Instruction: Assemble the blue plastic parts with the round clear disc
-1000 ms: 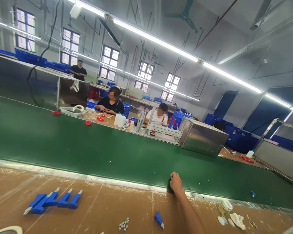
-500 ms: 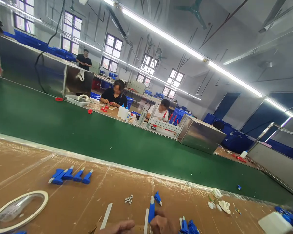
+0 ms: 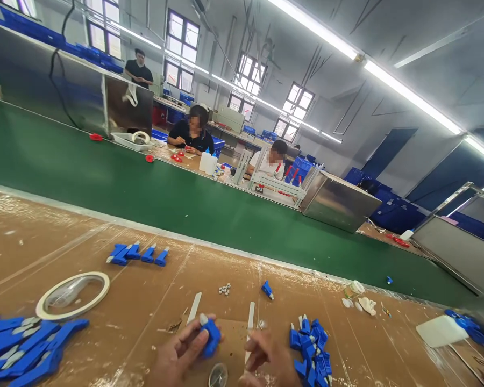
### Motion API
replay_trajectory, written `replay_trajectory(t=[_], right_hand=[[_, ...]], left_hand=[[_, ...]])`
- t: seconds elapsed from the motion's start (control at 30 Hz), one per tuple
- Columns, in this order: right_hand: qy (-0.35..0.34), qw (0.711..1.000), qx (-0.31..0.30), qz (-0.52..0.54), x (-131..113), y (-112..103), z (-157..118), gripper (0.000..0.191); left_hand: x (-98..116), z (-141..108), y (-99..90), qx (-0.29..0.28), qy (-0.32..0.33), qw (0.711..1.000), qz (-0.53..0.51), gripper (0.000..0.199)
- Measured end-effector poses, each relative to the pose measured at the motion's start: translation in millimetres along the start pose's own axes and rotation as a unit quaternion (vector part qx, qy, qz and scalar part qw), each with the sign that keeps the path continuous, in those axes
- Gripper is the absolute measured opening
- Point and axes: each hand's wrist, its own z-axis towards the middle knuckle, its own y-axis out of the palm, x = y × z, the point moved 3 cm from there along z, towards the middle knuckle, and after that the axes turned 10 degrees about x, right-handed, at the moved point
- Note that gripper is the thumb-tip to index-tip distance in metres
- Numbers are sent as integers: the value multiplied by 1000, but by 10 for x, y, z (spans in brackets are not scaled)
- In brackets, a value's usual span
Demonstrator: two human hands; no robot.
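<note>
My left hand (image 3: pixel 179 355) grips a small blue plastic part (image 3: pixel 211 335) with a white tip, low at the middle of the brown worktable (image 3: pixel 32 231). My right hand (image 3: pixel 266 359) hovers just right of it with fingers bent, beside a white strip (image 3: pixel 249 323); whether it holds anything cannot be told. A pile of several blue parts (image 3: pixel 311 344) lies right of that hand. A second white strip (image 3: pixel 194 307) lies above my left hand.
A tape ring (image 3: pixel 72 294) and a heap of blue parts (image 3: pixel 20 349) lie at the left. A row of blue parts (image 3: pixel 139 253), tiny white pieces (image 3: pixel 225 289) and a lone blue part (image 3: pixel 267 289) sit nearer the green conveyor belt (image 3: pixel 145 188). Three people work beyond it.
The view has tilted down. My right hand came back from the belt's edge to the table. My left hand has come into view holding a blue part.
</note>
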Motion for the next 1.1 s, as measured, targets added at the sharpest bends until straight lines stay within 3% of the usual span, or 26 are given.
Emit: replay_trajectory(t=[0.07,0.17,0.33,0.53,0.6,0.7,0.77,0.83,1.0,1.1], right_hand=[[90,995,9,48,139,19,-38,48],[225,965,-10,137,339,168,-126,54],[310,930,-37,193,410,411,-202,60],[285,943,-37,171,343,408,-145,53],[225,966,-26,125,291,397,-136,49],[75,997,18,11,159,392,-146,42],[-7,998,44,-51,71,405,-167,38],[-47,994,49,-81,13,426,-186,37],[-16,998,18,-66,10,420,-191,41],[81,996,23,-28,112,330,-168,42]], left_hand=[[77,49,-135,44,-5,999,-31,55],[113,79,-258,63,-25,997,-45,54],[-63,87,-337,66,-55,996,-38,54],[-161,111,-382,57,-86,994,-31,57],[-147,102,-385,51,-111,992,-40,56],[-113,77,-377,37,-137,989,-45,54],[-89,62,-369,32,-142,989,-39,52],[-68,52,-359,32,-144,989,-33,50],[-26,25,-338,26,-150,988,-27,48],[-26,11,-334,16,-154,987,-32,49]])
